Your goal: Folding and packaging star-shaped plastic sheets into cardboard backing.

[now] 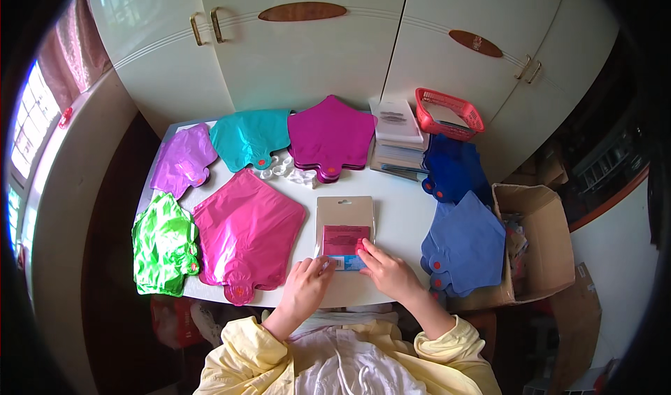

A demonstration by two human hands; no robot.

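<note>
In front of me on the white table lies a flat package (344,214): a beige card with a hang hole, apparently in a clear sleeve. A magenta printed panel (337,239) and a blue strip cover its lower part. My left hand (308,281) is closed at the package's lower left corner, its fingertips by the edge; what they pinch is too small to make out. My right hand (388,272) reaches in from the right, fingers stretched out onto the panel's right side. At those fingertips is a small bright pink piece (361,246).
Flat foil balloons surround the work spot: pink (249,227), green (165,244), lilac (183,160), teal (249,138), purple (331,133), light blue (467,241), dark blue (458,168). Behind stand stacked cards (398,154) and a red basket (477,121). An open cardboard box (552,248) stands right.
</note>
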